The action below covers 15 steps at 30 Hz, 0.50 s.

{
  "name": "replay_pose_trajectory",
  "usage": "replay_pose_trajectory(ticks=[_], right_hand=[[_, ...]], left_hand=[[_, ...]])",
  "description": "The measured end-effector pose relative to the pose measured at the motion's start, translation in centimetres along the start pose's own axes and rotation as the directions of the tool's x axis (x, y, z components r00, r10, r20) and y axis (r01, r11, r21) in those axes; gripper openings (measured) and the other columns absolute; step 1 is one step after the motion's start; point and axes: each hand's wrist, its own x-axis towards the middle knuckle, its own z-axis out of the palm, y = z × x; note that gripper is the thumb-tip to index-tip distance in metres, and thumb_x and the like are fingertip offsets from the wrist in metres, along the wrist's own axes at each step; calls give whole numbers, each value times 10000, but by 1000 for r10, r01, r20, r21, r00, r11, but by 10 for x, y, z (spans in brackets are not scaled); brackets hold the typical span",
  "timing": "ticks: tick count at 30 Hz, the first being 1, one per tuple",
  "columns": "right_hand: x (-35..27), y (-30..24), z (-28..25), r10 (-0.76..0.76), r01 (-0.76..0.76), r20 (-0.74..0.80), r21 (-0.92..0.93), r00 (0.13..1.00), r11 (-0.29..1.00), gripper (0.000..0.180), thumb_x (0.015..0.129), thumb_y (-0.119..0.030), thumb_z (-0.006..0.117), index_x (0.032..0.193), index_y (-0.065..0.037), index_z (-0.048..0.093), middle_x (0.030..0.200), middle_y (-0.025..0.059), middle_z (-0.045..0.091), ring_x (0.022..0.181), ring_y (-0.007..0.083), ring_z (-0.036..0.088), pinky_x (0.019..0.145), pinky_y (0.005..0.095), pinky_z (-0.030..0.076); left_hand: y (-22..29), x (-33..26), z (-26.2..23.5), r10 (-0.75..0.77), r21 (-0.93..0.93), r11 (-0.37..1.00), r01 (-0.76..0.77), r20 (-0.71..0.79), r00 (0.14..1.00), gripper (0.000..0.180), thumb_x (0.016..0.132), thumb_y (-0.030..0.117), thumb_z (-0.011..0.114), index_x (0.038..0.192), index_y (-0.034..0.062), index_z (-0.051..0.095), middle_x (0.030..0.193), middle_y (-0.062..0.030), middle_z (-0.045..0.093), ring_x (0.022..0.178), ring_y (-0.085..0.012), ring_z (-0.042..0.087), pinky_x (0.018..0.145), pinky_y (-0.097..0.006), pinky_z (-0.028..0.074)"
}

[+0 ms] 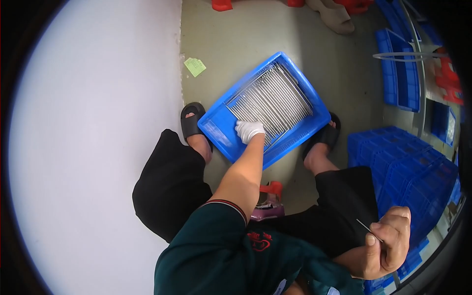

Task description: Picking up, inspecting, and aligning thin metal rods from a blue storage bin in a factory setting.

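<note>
A blue plastic bin [223, 142] stands on the floor between my feet. Inside it lies a rack-like layer of many thin, parallel metal rods [275, 96]. My left hand [250, 131], in a white glove, reaches into the bin at the near edge of the rods, its fingers curled; whatever they may grip is hidden. My bare right hand [391, 241] is raised at the lower right, away from the bin. Between its thumb and fingers it pinches a thin metal rod [364, 225], one end sticking out toward the upper left.
Stacked blue crates [398, 162] stand at the right, with another blue crate [399, 73] farther back. A white wall [98, 123] runs along the left. A green paper scrap [195, 67] and a beige clog [334, 17] are on the floor. My black sandals [191, 120] flank the bin.
</note>
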Motion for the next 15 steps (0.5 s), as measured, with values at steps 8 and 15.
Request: replay_pose_trajectory(ticks=[8, 15], right_hand=[[-2, 4, 2, 1, -1, -15, -49, 1000, 999, 115, 671, -132, 692, 753, -58, 660, 675, 73, 563, 633, 196, 514, 582, 313, 395], [0, 4, 3, 22, -18, 44, -83, 999, 996, 104, 666, -117, 679, 751, -59, 662, 683, 76, 564, 643, 195, 517, 578, 311, 395]], left_hand=[[-4, 13, 9, 81, 190, 980, -55, -133, 988, 418, 815, 201, 668, 1125, 22, 451, 1088, -138, 534, 994, -290, 633, 722, -364, 592], [-40, 51, 43, 97, 19, 995, -95, -148, 984, 203, 841, 119, 588, 1027, 68, 523, 955, -145, 640, 844, -335, 674, 708, -404, 570]])
